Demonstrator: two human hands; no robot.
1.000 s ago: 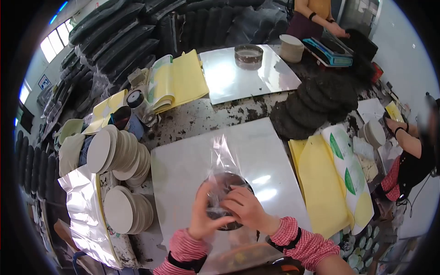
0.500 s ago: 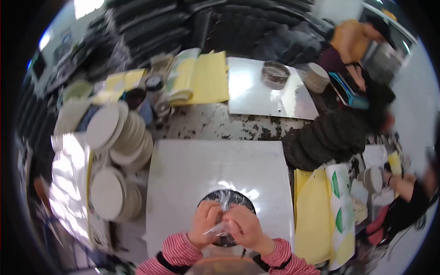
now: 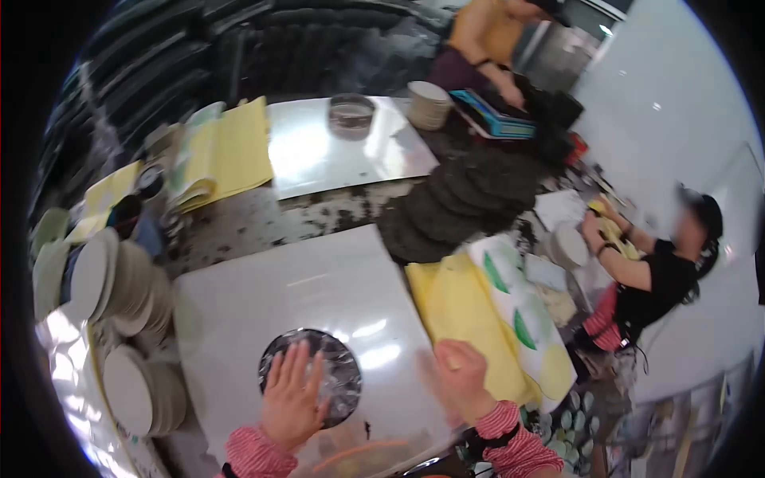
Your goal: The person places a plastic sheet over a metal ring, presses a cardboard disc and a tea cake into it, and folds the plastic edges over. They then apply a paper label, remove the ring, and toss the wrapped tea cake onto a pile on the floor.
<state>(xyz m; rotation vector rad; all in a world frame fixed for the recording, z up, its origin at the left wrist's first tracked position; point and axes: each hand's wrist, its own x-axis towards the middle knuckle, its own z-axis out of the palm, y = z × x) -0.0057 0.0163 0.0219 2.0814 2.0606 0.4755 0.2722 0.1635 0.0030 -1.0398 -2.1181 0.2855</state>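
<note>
A round dark disc wrapped in clear plastic [image 3: 343, 381] lies on the white board [image 3: 239, 319] in front of me. Flat on its left part rests my left hand [image 3: 293, 390], fingers spread. My right hand [image 3: 464, 374] is to the right, above the edge between the board and the yellow sheets [image 3: 458, 319]. Its fingers are curled in; whatever they might hold is hidden.
Stacks of pale round discs [image 3: 131, 390] stand at the left. Dark round cakes [image 3: 462, 195] lie behind the board. A metal ring [image 3: 351, 114] sits on another white board [image 3: 307, 159]. Two people work at the back [image 3: 486, 40] and right [image 3: 661, 271].
Both hands have parted from the bunched plastic. The left now lies spread on the disc, and the right has moved right. The view has turned to the right.
</note>
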